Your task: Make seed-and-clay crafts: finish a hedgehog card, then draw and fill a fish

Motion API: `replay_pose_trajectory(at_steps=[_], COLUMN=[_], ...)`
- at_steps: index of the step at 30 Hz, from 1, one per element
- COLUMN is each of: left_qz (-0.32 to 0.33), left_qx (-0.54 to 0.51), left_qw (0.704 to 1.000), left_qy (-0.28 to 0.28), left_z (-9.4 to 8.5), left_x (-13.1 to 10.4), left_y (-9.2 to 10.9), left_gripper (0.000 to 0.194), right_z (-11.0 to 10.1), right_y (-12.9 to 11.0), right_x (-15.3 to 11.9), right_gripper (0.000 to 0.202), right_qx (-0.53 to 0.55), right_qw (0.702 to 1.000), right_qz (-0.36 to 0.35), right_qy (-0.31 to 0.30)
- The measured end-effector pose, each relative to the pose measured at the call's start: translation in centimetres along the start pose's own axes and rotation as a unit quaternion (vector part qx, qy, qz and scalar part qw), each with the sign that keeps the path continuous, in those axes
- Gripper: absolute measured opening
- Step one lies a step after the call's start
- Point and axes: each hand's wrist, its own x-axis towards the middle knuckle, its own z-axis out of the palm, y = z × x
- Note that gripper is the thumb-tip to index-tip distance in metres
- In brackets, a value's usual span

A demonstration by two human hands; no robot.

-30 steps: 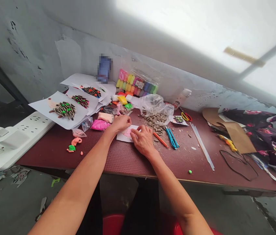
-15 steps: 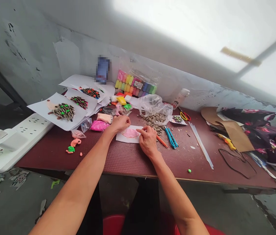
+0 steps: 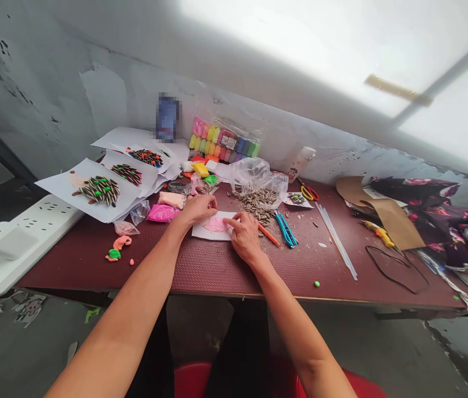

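A small white paper card [image 3: 200, 232] lies on the dark red table, bearing a flat patch of pink clay [image 3: 216, 223] with an outline drawn around it. My left hand [image 3: 201, 209] bends over the card's upper left corner, its fingers curled together; whether anything is between them is hidden. On the card's right side rests my right hand [image 3: 245, 235], index finger stretched onto the pink clay's right edge. An orange pencil [image 3: 269, 234] lies just right of that hand. Behind it, striped sunflower seeds [image 3: 258, 200] spill from a clear plastic bag [image 3: 254, 172].
Blue cutter [image 3: 286, 229], scissors [image 3: 309, 192] and clear glue sticks [image 3: 337, 241] lie right. Clay packets [image 3: 163, 213] and sheets with seed hedgehogs [image 3: 100, 190] are left, near a power strip [image 3: 22, 243]. A yellow glue gun [image 3: 384, 236] lies far right.
The whole view has shifted slightly, so things sit a little further left. Both hands stay at the card, with only slight finger movement.
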Motion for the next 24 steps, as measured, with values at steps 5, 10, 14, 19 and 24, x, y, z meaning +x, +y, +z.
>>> replay_pose_trajectory(at_steps=[5, 10, 14, 19, 24], left_qz=[-0.011, -0.013, -0.013, -0.013, -0.015], left_qx=[0.004, 0.003, -0.003, -0.008, -0.007], left_qw=[1.000, 1.000, 1.000, 1.000, 1.000], left_qy=[0.004, 0.009, 0.011, 0.009, 0.005], left_z=[0.03, 0.15, 0.30, 0.21, 0.12], left_x=[0.01, -0.03, 0.03, 0.09, 0.10], left_y=[0.09, 0.06, -0.06, -0.07, 0.04], left_gripper=[0.023, 0.027, 0.026, 0.026, 0.025], right_z=[-0.18, -0.01, 0.05, -0.02, -0.01], right_y=[0.52, 0.56, 0.52, 0.65, 0.47], right_x=[-0.16, -0.57, -0.85, -0.79, -0.58], right_gripper=[0.043, 0.040, 0.037, 0.037, 0.042], right_qx=[0.010, -0.011, -0.045, -0.046, -0.039], right_qw=[0.998, 0.999, 0.999, 0.998, 0.999], right_qz=[0.033, 0.006, -0.018, -0.020, -0.021], right_qy=[0.046, 0.041, 0.017, 0.039, 0.025])
